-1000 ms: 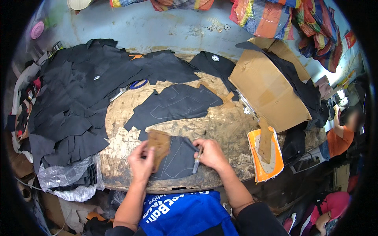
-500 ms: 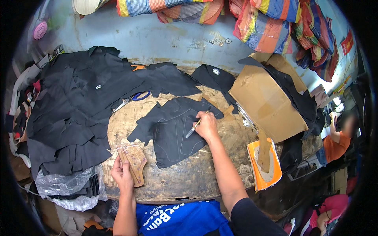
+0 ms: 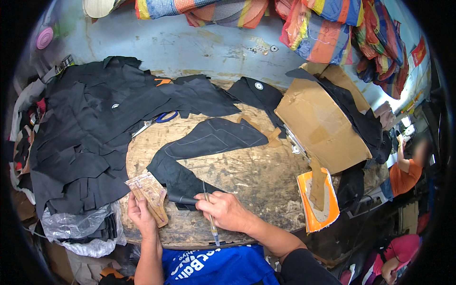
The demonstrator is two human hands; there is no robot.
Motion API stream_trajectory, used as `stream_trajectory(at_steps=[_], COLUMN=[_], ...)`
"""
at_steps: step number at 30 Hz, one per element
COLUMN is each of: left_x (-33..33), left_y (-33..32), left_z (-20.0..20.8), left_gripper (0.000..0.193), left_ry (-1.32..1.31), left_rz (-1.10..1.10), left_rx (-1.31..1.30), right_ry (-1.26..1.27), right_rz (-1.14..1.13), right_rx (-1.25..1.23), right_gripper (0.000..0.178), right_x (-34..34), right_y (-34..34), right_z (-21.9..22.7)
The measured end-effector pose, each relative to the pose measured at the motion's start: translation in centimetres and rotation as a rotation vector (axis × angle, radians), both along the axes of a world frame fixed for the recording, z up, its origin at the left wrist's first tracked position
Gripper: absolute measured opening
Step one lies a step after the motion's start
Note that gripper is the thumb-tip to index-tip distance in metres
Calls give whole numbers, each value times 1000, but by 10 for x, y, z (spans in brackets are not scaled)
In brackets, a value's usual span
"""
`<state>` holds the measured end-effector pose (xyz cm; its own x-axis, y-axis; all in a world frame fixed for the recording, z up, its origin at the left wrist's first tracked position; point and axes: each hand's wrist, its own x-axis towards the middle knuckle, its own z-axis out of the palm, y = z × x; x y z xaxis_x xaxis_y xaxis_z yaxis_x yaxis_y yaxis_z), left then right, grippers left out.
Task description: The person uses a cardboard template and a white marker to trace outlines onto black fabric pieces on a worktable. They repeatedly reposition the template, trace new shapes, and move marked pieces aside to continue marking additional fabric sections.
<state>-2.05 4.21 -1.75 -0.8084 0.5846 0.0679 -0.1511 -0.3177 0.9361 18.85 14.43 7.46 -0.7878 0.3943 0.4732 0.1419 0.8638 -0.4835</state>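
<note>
My left hand (image 3: 142, 214) is closed on a stiff brown pattern template (image 3: 150, 195), held above the table's near left part. With a slim clear pen (image 3: 212, 223) between its fingers, my right hand (image 3: 221, 209) grips the near edge of a black leather piece (image 3: 178, 178). That edge is lifted and curled, so part of the leather is folded over and its underside shows. Pale outlines run along the far, flat part of the piece. Leather and pen are both in the right hand; its fingertips are partly hidden.
Black leather scraps (image 3: 90, 137) heap on the left, with blue-handled scissors (image 3: 161, 118) beside them. A cardboard box (image 3: 323, 126) stands at the right, above an orange-edged pad (image 3: 316, 202). The worn wooden table (image 3: 256, 178) has a curved near edge. A person in orange (image 3: 406, 173) is at far right.
My right hand has moved from the middle of the leather toward me, taking hold of its near edge and folding it over. The template in my left hand has tilted and shifted slightly left.
</note>
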Motion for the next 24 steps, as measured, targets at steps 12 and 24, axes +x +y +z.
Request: stream_trajectory(at_steps=[12, 24], left_x=[2, 7], left_y=[1, 6], left_z=[1, -3], left_gripper=[36, 38], left_ry=[41, 239], left_rz=[-24, -36], left_rx=[-4, -235], right_ry=[510, 101], right_rz=[-447, -823], right_rx=[-446, -328], right_gripper=[17, 21], right_x=[22, 37], right_y=[125, 115], right_z=[-3, -51])
